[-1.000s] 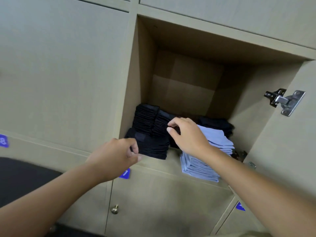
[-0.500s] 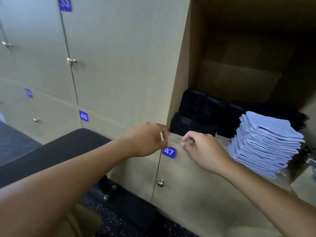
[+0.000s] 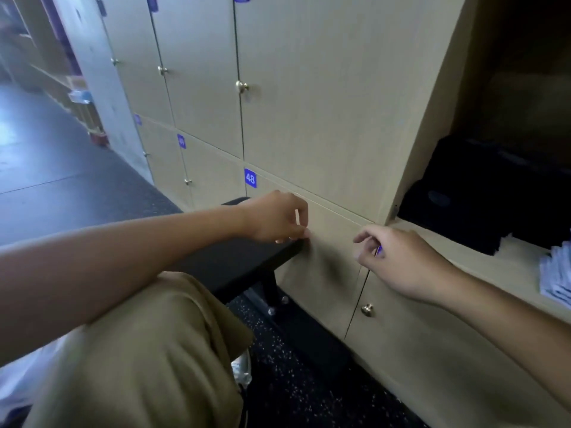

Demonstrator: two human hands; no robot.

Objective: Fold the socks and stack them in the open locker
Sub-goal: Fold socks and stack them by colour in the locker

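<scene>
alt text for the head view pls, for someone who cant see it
Both hands, left hand and right hand, hang empty in front of closed locker doors. At right, the open locker holds black socks and a light blue stack.

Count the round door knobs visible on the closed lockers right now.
5: one below the right hand, one mid-upper, one and one further left, one low left. Others may be blurred or hidden.
</scene>
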